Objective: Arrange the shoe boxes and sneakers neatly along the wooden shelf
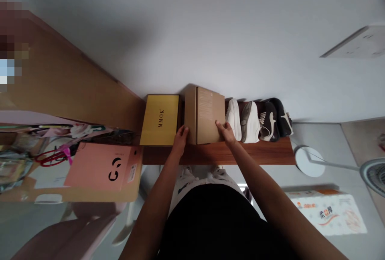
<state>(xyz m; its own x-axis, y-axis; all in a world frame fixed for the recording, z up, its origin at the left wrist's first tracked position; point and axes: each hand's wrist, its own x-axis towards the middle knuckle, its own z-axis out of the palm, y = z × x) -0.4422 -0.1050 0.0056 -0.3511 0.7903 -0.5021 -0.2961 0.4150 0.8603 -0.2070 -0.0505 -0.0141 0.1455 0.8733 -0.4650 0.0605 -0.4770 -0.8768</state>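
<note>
A brown cardboard box [210,111] sits tilted on the dark wooden shelf top [210,155], close to the wall. My left hand [180,138] presses on its left side near the front corner. On the other side, my right hand [227,132] grips the box with the thumb on its top face and the other fingers partly hidden. A yellow box [161,119] marked MMOK lies just left of my left hand. Right of the cardboard box stand a pair of white shoes [234,119] and a pair of black shoes [268,119] with pale trim.
To the left, a desk [129,196] holds a pink box [99,168] and loose items. A pink chair [69,236] stands below it. On the right floor are a fan [375,174] and a white printed package [331,214]. A socket plate [361,43] is on the wall.
</note>
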